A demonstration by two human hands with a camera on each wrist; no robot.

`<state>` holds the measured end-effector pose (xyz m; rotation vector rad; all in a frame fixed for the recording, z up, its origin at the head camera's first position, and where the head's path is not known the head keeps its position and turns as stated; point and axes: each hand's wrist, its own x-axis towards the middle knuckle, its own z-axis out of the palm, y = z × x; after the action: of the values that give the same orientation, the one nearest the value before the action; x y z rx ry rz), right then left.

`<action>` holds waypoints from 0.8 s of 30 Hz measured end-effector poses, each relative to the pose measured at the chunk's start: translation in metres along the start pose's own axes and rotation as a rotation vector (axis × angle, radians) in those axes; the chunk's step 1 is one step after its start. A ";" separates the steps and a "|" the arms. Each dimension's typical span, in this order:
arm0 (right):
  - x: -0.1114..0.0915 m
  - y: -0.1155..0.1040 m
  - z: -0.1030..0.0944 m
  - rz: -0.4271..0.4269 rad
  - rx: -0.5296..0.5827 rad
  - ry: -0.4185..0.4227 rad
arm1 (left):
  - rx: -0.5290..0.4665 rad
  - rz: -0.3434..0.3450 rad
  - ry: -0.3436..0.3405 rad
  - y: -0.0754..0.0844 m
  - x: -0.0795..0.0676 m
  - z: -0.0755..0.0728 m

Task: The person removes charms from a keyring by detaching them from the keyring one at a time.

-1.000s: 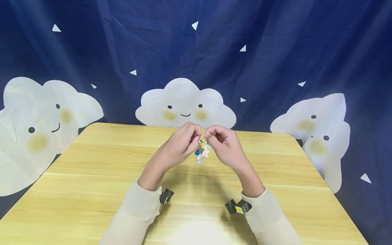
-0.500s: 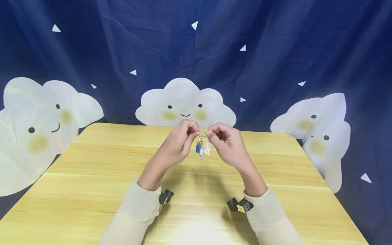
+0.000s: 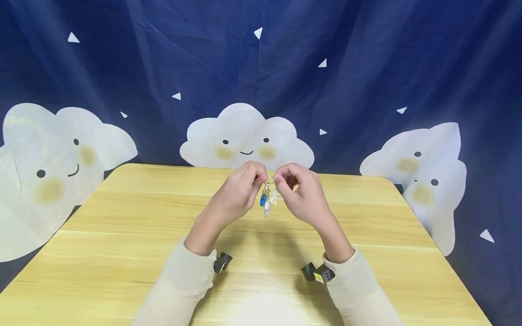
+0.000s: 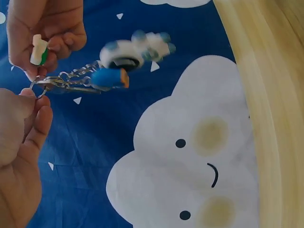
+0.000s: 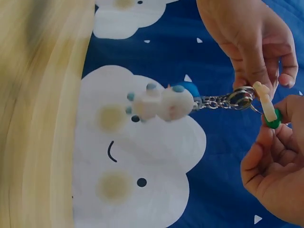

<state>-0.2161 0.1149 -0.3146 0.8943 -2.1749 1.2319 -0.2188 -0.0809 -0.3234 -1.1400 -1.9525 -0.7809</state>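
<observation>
Held up over the table is a keychain [image 4: 53, 81], a metal ring with short chains and charms. My left hand [image 3: 236, 192] pinches one side of the ring with thumb and forefinger. On the opposite side, my right hand [image 3: 303, 194] pinches the ring beside a small cream-and-green charm [image 5: 268, 107]. From the chains hang a white figure [image 5: 175, 103] with blue-green spots, blurred, and a blue charm [image 4: 108, 78] with an orange end. In the head view the fingertips partly hide the ring.
Below the hands lies the light wooden table [image 3: 122, 253]. Behind its far edge hangs a dark blue curtain [image 3: 228, 59] with white smiling clouds [image 3: 246, 129]. Black wrist cameras [image 3: 222, 262] sit at both cuffs.
The hands parted slightly half a second ago, showing more of the ring, and are now a little closer. The charms have swung and turned; the cream-and-green one now hangs nearer the right fingers.
</observation>
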 end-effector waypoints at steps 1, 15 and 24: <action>0.000 0.001 0.000 -0.019 -0.017 0.010 | -0.027 -0.022 0.006 0.000 0.000 0.001; -0.001 0.001 0.004 -0.124 0.019 0.122 | -0.541 -0.417 0.114 -0.003 -0.004 0.000; 0.000 0.003 0.007 -0.132 -0.047 0.100 | -0.083 -0.112 0.117 -0.003 -0.002 -0.003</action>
<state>-0.2183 0.1100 -0.3197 0.9217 -2.0244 1.1325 -0.2199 -0.0850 -0.3234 -1.0164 -1.9140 -0.9742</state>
